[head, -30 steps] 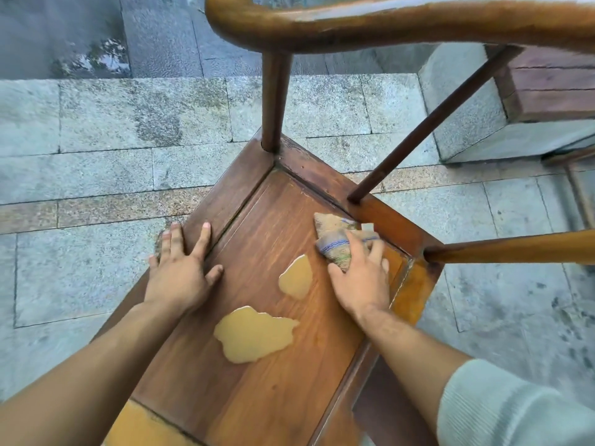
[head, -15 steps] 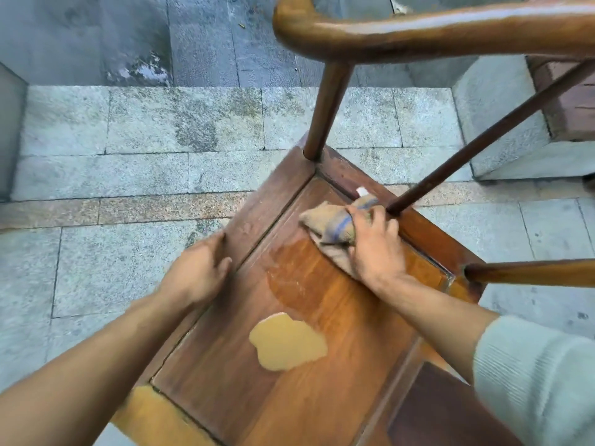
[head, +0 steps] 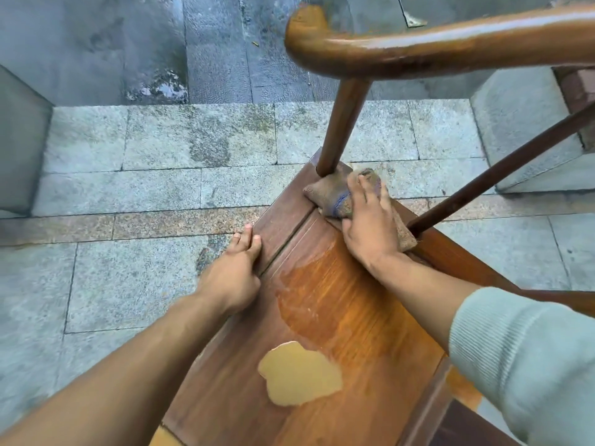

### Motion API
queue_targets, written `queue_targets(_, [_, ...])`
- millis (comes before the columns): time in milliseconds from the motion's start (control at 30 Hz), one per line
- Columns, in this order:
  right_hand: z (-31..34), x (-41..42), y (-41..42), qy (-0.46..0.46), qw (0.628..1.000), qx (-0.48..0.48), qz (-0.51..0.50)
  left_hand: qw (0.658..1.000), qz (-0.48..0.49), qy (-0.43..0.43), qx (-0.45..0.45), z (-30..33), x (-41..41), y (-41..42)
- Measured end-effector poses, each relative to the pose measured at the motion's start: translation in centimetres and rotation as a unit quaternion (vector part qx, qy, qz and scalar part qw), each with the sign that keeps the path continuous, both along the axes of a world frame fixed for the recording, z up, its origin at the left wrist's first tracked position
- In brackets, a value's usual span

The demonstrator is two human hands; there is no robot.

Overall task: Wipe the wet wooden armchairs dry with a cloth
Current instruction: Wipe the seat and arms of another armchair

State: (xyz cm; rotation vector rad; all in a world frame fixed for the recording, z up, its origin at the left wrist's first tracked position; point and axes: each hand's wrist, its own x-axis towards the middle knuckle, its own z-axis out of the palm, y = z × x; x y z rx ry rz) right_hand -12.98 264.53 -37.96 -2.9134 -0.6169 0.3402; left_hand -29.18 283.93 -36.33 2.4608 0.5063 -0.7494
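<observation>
The wooden armchair's seat (head: 338, 304) fills the lower middle of the head view, under its curved arm rail (head: 418, 46). A pale puddle (head: 299, 375) lies on the near part of the seat, with a thin wet film (head: 309, 294) beyond it. My right hand (head: 367, 230) presses a brown cloth with a blue stripe (head: 325, 194) flat into the seat's far corner, against the foot of the upright post (head: 341, 123). My left hand (head: 235, 272) rests on the seat's left rail, fingers pointing forward along the edge.
A slanted spindle (head: 499, 169) rises just right of my right hand. Grey granite paving (head: 161, 188) surrounds the chair, and a step drops to dark wet pavement (head: 209, 43) beyond it. Stone blocks stand at the right (head: 521, 123) and left (head: 19, 140).
My right hand slid the cloth from the seat's right side to the far corner by the post, and the smaller puddle is gone. My left hand shifted from flat on the seat to its edge.
</observation>
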Motion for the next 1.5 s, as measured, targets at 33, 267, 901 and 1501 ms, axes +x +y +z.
queue_targets(33, [0.3,-0.6,-0.6,0.009,0.997,-0.003,0.072,1.0,0.004,0.0,-0.013,0.1,-0.1,0.0])
queue_targets(267, [0.7,-0.1,1.5,0.041,0.99,0.021,0.133,0.995,0.082,-0.041,-0.05,0.4,-2.2,2.1])
queue_targets(901, [0.7,-6.4,6.7,0.022,0.996,0.083,-0.002,0.922,0.385,0.003,-0.033,0.2,-11.0,5.4])
queue_targets(1501, [0.4,-21.0,13.5,0.135,0.971,0.049,0.189,0.966,0.251,0.034,0.052,5.8,-11.1,8.5])
